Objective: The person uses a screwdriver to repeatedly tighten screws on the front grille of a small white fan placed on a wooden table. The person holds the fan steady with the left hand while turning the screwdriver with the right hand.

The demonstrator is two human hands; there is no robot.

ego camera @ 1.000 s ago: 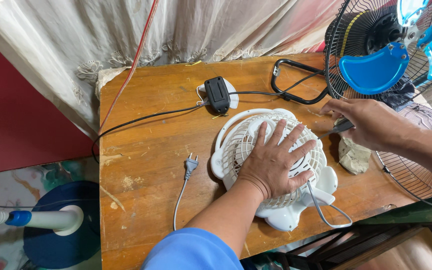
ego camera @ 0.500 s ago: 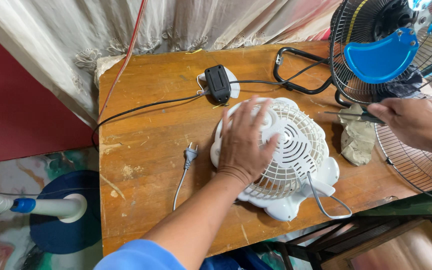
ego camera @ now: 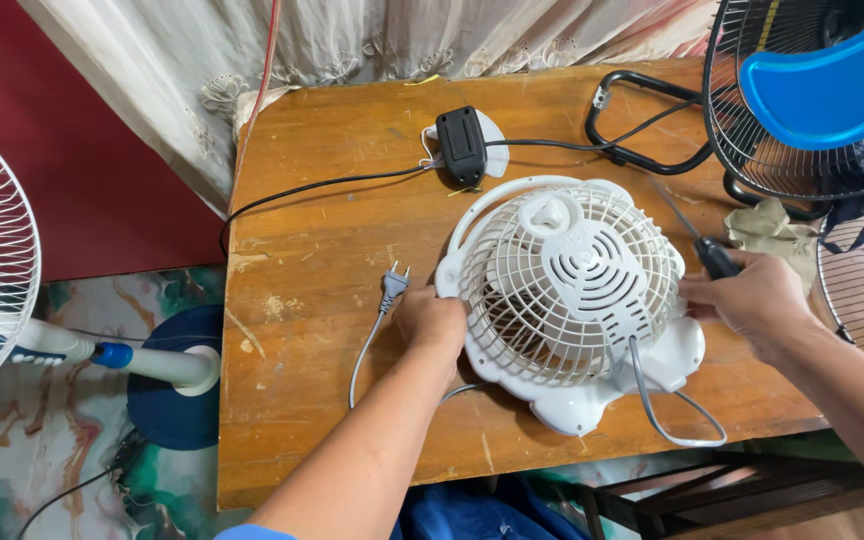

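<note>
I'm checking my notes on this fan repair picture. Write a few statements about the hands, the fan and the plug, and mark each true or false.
1. The small white fan lies grille-up on the wooden table. True.
2. The right hand holds a hammer. False: it holds a black-handled screwdriver.
3. The left hand grips the fan's left edge. True.
4. The grey plug is plugged in. False: it lies loose on the table.

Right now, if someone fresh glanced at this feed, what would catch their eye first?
The small white fan lying grille-up in the middle of the wooden table, with the left hand gripping its left rim. The right hand touches its right edge while holding a screwdriver. At the top right corner, a big blue blade sits inside a dark wire cage.
</note>
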